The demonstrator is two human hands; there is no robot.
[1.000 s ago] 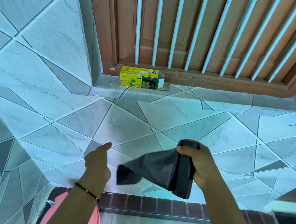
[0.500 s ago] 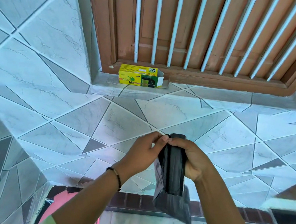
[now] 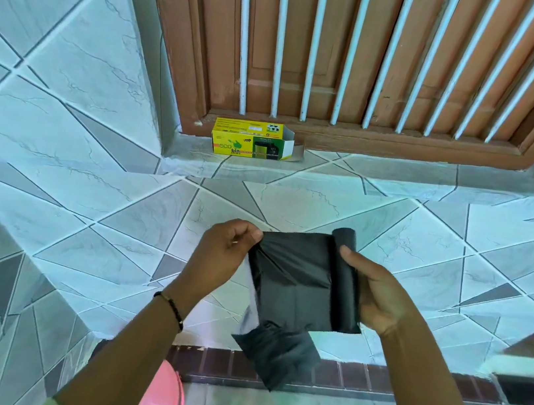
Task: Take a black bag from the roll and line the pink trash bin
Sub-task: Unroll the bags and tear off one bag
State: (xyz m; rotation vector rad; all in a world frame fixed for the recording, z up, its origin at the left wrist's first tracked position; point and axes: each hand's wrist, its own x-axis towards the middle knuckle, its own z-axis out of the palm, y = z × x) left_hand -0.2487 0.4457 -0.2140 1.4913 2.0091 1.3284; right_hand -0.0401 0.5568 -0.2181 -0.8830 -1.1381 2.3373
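Note:
My right hand point(image 3: 374, 296) grips an upright roll of black bags point(image 3: 345, 283) in front of the tiled wall. A black bag point(image 3: 292, 275) is unrolled leftward from the roll, and my left hand point(image 3: 227, 252) pinches its upper left edge. The bag's loose lower end hangs down, crumpled, below both hands. Part of the pink trash bin point(image 3: 163, 402) shows at the bottom, under my left forearm; its inside is hidden.
A yellow and green bin-bag box point(image 3: 250, 139) lies on the tiled sill under a brown wooden window with white bars point(image 3: 347, 48). A dark brick strip point(image 3: 370, 381) runs along the wall's foot. A tiled wall juts out at the left.
My hands have drawn apart: the left hand pulled the bag's edge to the left, unrolling a wide flat stretch. A second ago the left hand was free, apart from the bag.

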